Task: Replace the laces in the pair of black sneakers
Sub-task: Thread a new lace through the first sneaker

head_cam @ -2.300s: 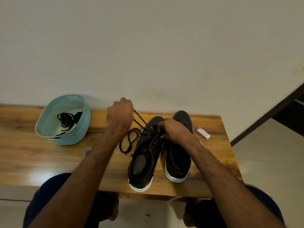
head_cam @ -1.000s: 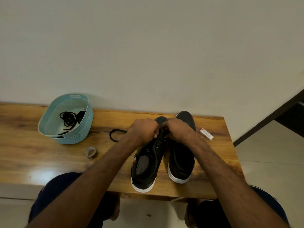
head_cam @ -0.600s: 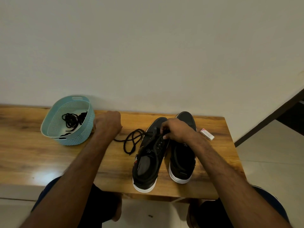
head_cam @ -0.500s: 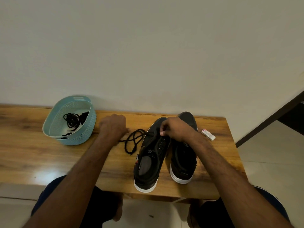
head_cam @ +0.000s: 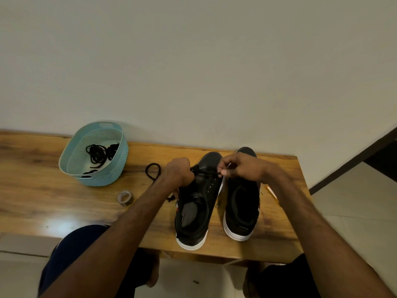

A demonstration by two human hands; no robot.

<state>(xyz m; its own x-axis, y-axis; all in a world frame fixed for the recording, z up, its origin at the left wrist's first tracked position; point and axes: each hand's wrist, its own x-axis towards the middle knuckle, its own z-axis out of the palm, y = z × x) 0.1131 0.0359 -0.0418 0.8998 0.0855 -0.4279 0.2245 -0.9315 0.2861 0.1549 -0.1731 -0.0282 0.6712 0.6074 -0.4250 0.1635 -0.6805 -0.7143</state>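
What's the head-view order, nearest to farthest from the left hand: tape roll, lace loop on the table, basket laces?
1. Lace loop, just left of the left hand.
2. Tape roll, front left.
3. Basket laces, back left.

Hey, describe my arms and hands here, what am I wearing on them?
The left forearm and right forearm are bare to the frame edge, with no sleeve in view. The left hand and right hand are bare too: no gloves, and no watch or band shows at either wrist. Rings cannot be ruled out at this size.
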